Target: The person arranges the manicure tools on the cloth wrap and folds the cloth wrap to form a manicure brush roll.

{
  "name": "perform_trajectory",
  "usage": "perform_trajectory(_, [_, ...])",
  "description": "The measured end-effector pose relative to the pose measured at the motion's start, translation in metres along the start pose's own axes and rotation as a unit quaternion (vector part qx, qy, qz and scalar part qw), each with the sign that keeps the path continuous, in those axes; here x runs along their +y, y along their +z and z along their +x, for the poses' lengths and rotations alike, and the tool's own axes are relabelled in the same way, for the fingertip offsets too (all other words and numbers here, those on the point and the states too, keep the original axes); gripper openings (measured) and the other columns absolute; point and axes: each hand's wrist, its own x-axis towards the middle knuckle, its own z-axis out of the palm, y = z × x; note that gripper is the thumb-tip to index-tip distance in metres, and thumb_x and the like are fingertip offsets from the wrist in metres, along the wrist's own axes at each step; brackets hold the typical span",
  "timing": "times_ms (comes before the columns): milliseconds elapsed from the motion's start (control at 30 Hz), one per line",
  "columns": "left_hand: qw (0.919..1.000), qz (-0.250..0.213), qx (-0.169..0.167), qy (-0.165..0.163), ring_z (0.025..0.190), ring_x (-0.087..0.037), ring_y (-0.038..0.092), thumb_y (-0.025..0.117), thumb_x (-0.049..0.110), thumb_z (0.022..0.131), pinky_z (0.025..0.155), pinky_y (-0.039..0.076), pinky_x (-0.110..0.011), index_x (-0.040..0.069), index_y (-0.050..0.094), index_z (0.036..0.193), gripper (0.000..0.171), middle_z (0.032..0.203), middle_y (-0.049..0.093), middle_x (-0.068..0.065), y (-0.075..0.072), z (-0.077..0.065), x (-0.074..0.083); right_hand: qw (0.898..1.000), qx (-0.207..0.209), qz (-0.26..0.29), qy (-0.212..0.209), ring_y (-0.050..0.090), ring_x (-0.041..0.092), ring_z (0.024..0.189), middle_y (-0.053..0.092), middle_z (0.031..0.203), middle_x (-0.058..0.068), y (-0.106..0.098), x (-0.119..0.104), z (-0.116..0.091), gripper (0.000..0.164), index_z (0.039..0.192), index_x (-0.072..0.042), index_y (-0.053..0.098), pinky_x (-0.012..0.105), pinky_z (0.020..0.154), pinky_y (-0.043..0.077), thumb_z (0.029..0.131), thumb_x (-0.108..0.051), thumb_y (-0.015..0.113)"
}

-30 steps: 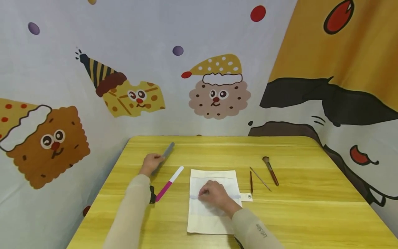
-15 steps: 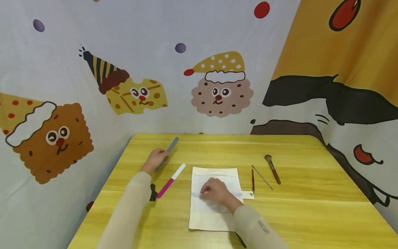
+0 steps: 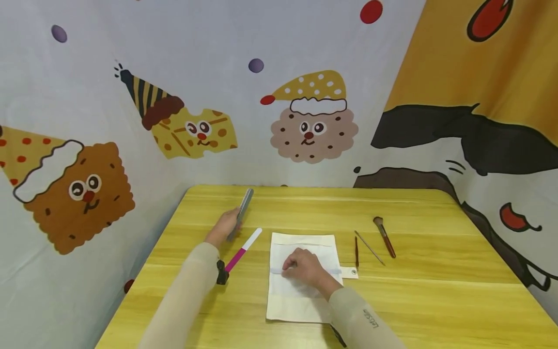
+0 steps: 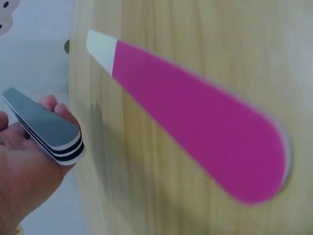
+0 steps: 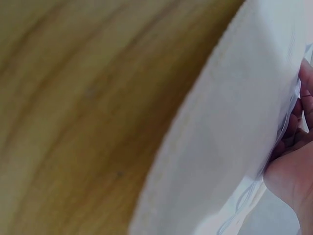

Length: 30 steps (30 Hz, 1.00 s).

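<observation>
My left hand (image 3: 225, 227) holds a grey nail file (image 3: 242, 212) over the table's back left; in the left wrist view, black and white layers show along the file's edge. Just in front of that hand lies a pink and white nail file (image 4: 195, 117), its pink end at the left wrist. A white cloth pouch (image 3: 301, 308) lies flat in the middle, crossed by a bluish strip. Over this strip my right hand (image 3: 305, 266) has its fingers curled, pinching the pouch's clear edge. Part of those fingertips is hidden behind the pouch in the right wrist view.
To the right of the pouch, a snap tab (image 3: 350, 273) sticks out. Beyond it lie a short dark red stick (image 3: 356, 252), a thin metal tool (image 3: 370, 248) and a makeup brush (image 3: 385, 237). A printed cloth (image 3: 209, 169) hangs behind the wooden table (image 3: 436, 310).
My left hand has lifted and turned the grey nail file, so its layered edge shows now. The right hand keeps its place on the pouch. The head view has shifted slightly.
</observation>
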Motion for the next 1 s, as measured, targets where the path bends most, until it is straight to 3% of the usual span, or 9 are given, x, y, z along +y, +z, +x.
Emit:
perform_trajectory(167, [0.9978, -0.065, -0.014, -0.009, 0.065, -0.02, 0.049, 0.029, 0.031, 0.108, 0.064, 0.044, -0.034, -0.011, 0.051, 0.113, 0.048, 0.076, 0.054, -0.011, 0.006, -0.002, 0.002, 1.0, 0.001, 0.003, -0.008, 0.052, 0.015, 0.084, 0.058, 0.084, -0.009, 0.0, 0.0, 0.0, 0.005, 0.081, -0.018, 0.075, 0.043, 0.081, 0.04, 0.081, -0.017, 0.08])
perform_trajectory(267, [0.9957, -0.091, -0.018, -0.005, 0.059, -0.016, 0.046, 0.032, 0.024, 0.107, 0.058, 0.041, -0.03, -0.01, 0.051, 0.119, 0.041, 0.07, 0.051, -0.006, 0.009, -0.002, 0.002, 1.0, 0.002, 0.004, -0.01, 0.052, 0.014, 0.084, 0.059, 0.084, -0.009, 0.0, 0.001, 0.0, 0.004, 0.082, -0.017, 0.075, 0.042, 0.081, 0.039, 0.081, -0.016, 0.079])
perform_trajectory(367, [0.9931, -0.112, -0.034, 0.008, 0.063, -0.014, 0.047, 0.034, 0.02, 0.108, 0.06, 0.042, -0.028, -0.011, 0.046, 0.127, 0.039, 0.076, 0.051, -0.006, 0.012, -0.001, 0.002, 1.0, 0.004, 0.001, -0.013, 0.052, 0.014, 0.084, 0.059, 0.084, -0.009, 0.0, 0.001, 0.001, 0.004, 0.082, -0.017, 0.075, 0.042, 0.081, 0.04, 0.081, -0.016, 0.079])
perform_trajectory(633, [0.993, -0.106, -0.05, 0.014, 0.096, -0.023, 0.06, 0.052, 0.017, 0.104, 0.087, 0.051, -0.037, -0.007, 0.044, 0.137, 0.041, 0.124, 0.055, -0.025, 0.022, -0.001, -0.002, 1.0, -0.002, 0.009, -0.005, 0.054, 0.015, 0.085, 0.059, 0.084, -0.008, -0.003, -0.002, 0.001, 0.004, 0.08, -0.016, 0.074, 0.044, 0.083, 0.04, 0.082, -0.016, 0.078])
perform_trajectory(1000, [0.988, -0.141, -0.057, 0.029, 0.087, -0.02, 0.065, 0.058, 0.012, 0.101, 0.087, 0.054, -0.038, -0.009, 0.052, 0.131, 0.038, 0.11, 0.064, -0.019, 0.038, -0.007, -0.001, 1.0, -0.013, 0.021, 0.016, 0.053, 0.013, 0.085, 0.058, 0.085, -0.009, -0.004, -0.003, 0.001, 0.004, 0.082, -0.016, 0.074, 0.043, 0.085, 0.039, 0.085, -0.017, 0.076])
